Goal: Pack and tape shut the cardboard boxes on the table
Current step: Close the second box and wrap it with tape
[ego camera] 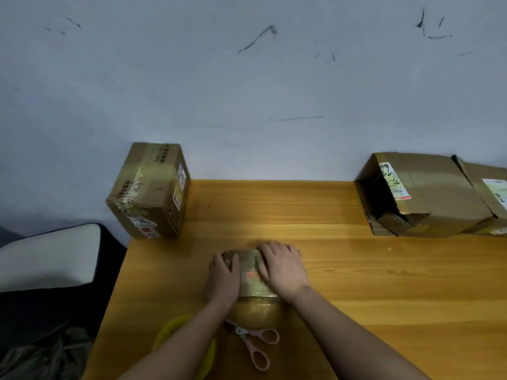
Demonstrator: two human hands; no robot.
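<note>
**Pressing tape flat on the small box, both hands on top**

Lying right under both hands at the near middle of the table, the small box needs no reach at all. Its long axis runs away from the person, from the near edge toward the wall, and a shiny strip of tape follows that same line over the top and down the near face. The left hand rests on the left part of the top, fingers curled over the far-left corner, so it seems to steady the box by holding it. The right hand lies flat on the right part, fingers straight and spread, pressing down and gripping nothing. Neither hand is nearer; they flank the taped strip, so any smoothing stroke would run along the strip, toward or away from the body.

The pink scissors lie just beside the box on its near side, between the forearms, a little closer to the right arm. A yellow round thing, probably the tape roll, is mostly hidden under the left forearm.

Much of the box top is covered by the hands, so whether the tape reaches the far edge cannot be told. A closed box stands at the far left corner. An open box lies on its side at far right, with another box behind it cut off by the frame.
</note>
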